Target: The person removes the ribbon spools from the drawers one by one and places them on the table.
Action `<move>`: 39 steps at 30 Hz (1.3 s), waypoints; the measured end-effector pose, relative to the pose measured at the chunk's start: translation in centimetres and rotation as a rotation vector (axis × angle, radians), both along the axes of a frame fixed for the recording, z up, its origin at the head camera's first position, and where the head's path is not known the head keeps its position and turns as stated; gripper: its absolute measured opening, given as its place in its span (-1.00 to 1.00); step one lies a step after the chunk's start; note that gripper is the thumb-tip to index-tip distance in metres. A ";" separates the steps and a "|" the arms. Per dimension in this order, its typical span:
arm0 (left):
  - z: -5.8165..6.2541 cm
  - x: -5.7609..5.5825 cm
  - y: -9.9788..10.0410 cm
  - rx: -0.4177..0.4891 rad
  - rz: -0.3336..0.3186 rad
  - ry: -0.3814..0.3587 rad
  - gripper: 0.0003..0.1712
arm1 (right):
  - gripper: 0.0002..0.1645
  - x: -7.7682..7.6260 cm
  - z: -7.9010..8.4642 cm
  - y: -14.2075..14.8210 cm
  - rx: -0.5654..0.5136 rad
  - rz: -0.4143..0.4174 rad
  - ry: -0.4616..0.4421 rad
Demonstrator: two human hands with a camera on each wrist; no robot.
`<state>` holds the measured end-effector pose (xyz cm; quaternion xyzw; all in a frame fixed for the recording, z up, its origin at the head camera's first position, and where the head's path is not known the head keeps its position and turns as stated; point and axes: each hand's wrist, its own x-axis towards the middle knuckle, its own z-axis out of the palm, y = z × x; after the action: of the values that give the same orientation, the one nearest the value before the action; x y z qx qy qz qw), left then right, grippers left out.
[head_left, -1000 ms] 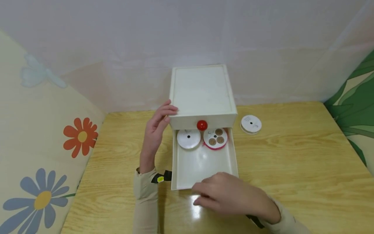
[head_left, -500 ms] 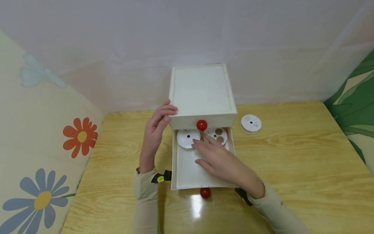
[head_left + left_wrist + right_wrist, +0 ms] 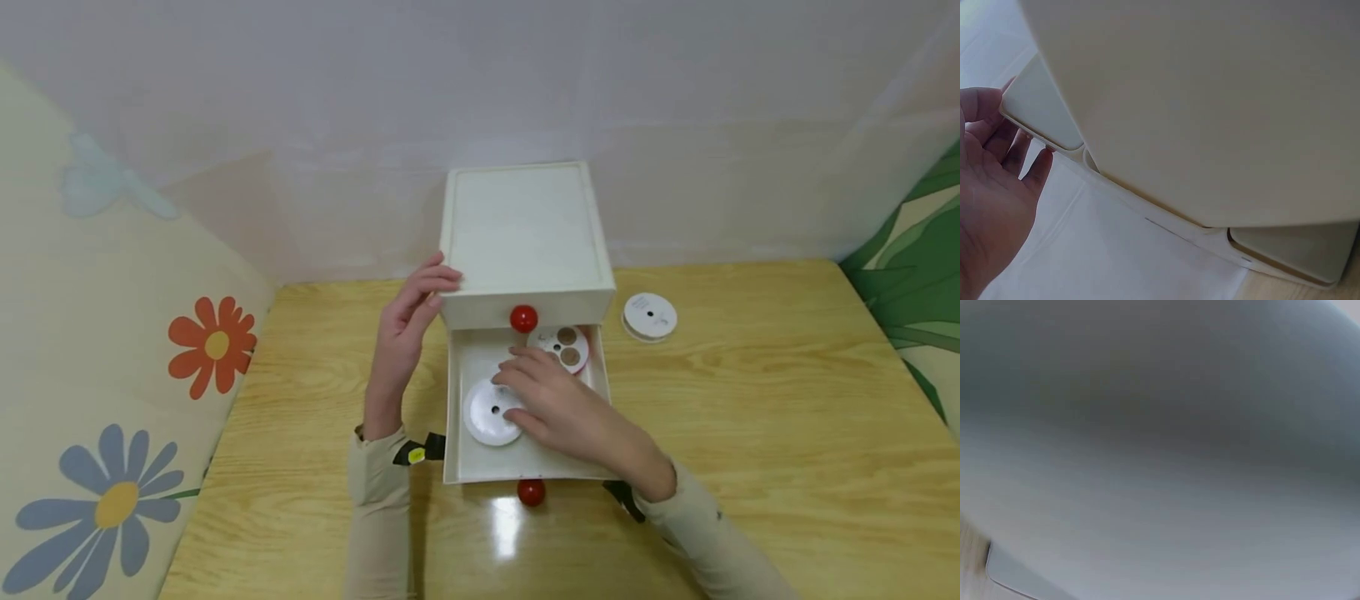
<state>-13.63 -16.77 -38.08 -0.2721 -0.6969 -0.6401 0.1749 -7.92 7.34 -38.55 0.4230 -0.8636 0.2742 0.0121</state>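
A small white drawer unit (image 3: pixel 528 225) with red knobs stands on the table, its lower drawer (image 3: pixel 468 467) pulled out. My left hand (image 3: pixel 405 329) holds the unit's front left corner; in the left wrist view, its fingers (image 3: pixel 1038 172) bend around that corner. Inside the drawer lie two flat spools: a plain white spool (image 3: pixel 483 425) at the left and a white ribbon spool with brown circles and a pink edge (image 3: pixel 567 350) at the back right. Over the drawer, my right hand (image 3: pixel 562 408) has its fingers loosely extended, thumb and index tip at the white spool's right edge.
Another white spool (image 3: pixel 649 316) lies on the wooden table (image 3: pixel 750 417), right of the unit. Behind the unit hangs a pale cloth backdrop (image 3: pixel 360 167), with flower-printed panels at the left. A pale, blurred surface (image 3: pixel 1160 506) fills most of the right wrist view.
My right hand has moved from the drawer's front into it, and the white spool has slid forward from the back left. My left hand has stayed at the unit's corner.
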 end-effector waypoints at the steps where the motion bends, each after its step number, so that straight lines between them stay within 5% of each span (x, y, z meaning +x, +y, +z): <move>1: 0.0 0.0 0.0 0.001 0.000 -0.002 -0.70 | -0.48 -0.1 -0.1 0.0 0.013 0.005 -0.002; 6: 0.0 0.0 0.0 0.014 -0.003 0.003 -0.72 | -0.32 -0.2 -0.4 0.1 0.121 0.073 -0.079; 11: 0.0 0.0 0.0 0.006 -0.010 0.012 -0.71 | -0.27 -0.2 -1.0 0.3 0.175 0.177 -0.050; 25: 0.1 0.0 0.0 0.003 -0.016 0.020 -0.71 | -0.28 -0.7 -2.2 -0.3 0.101 0.289 0.085; 39: 0.0 -0.1 0.0 0.014 -0.016 0.026 -0.71 | -0.48 -0.7 -1.3 0.4 0.078 0.251 -0.176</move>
<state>-13.70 -16.76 -38.09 -0.2849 -0.6879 -0.6426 0.1808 -8.63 7.74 -39.86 0.5021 -0.8116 0.2760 -0.1146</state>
